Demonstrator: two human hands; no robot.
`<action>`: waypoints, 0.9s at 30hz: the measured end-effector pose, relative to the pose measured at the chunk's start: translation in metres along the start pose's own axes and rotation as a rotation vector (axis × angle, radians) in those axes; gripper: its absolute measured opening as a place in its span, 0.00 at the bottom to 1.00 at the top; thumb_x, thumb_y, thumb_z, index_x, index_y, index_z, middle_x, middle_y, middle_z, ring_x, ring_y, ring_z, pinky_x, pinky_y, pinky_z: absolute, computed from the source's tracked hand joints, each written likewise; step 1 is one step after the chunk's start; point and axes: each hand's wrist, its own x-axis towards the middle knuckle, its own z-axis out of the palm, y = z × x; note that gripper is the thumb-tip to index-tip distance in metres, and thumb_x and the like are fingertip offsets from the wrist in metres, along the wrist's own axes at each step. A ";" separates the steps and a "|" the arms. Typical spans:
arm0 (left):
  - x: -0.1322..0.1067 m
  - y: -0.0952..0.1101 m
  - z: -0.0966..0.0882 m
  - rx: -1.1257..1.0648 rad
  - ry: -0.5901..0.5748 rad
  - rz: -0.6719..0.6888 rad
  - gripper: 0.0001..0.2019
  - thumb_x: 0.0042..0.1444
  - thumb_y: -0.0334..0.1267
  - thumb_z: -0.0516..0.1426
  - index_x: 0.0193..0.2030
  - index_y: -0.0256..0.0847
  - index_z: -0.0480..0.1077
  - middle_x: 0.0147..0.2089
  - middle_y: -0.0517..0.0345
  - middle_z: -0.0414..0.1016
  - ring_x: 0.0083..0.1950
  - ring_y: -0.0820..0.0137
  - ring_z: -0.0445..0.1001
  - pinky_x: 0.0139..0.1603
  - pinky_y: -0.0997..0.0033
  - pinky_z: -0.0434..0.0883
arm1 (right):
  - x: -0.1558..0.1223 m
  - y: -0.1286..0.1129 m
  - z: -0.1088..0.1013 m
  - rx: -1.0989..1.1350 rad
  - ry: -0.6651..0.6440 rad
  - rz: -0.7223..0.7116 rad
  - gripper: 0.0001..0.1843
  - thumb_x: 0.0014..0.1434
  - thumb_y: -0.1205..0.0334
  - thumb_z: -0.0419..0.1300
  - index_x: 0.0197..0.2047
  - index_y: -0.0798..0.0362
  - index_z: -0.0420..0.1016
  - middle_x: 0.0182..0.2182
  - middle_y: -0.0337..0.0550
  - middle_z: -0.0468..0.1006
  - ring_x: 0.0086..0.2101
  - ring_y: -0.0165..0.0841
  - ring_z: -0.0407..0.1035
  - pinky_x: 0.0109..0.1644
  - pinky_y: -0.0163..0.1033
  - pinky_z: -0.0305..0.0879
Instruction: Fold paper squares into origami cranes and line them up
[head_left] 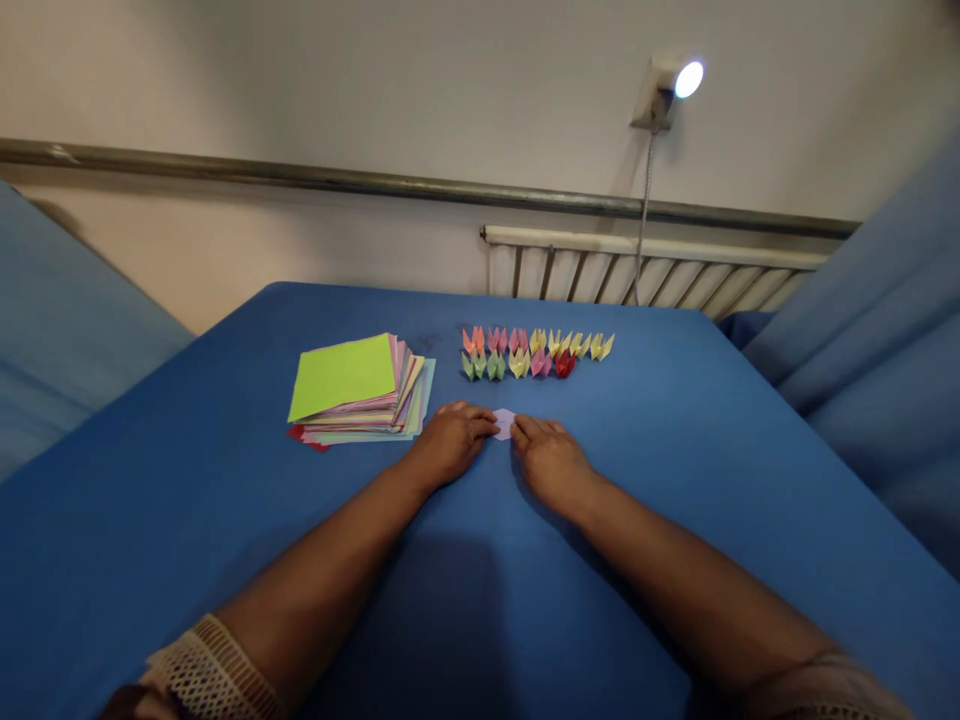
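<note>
A small pale pink folded paper lies on the blue table between my hands. My left hand rests knuckles up with its fingertips pinched on the paper's left edge. My right hand presses its fingertips on the paper's right edge. Both hands have curled fingers closed on the paper. Beyond them stand two rows of several small folded paper pieces in pink, yellow, green and red. To the left sits a stack of coloured square sheets with a lime green one on top.
A metal rail runs along the wall behind the table. A radiator and a lit wall lamp with a hanging cord are at the back right. Blue padded surfaces flank the table on both sides.
</note>
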 end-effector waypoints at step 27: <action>0.000 -0.001 0.001 -0.134 0.070 0.004 0.11 0.57 0.33 0.53 0.43 0.44 0.76 0.48 0.54 0.76 0.49 0.64 0.71 0.54 0.59 0.64 | 0.004 -0.009 0.000 0.069 0.076 0.041 0.21 0.66 0.64 0.47 0.60 0.54 0.65 0.57 0.50 0.67 0.52 0.41 0.62 0.53 0.45 0.58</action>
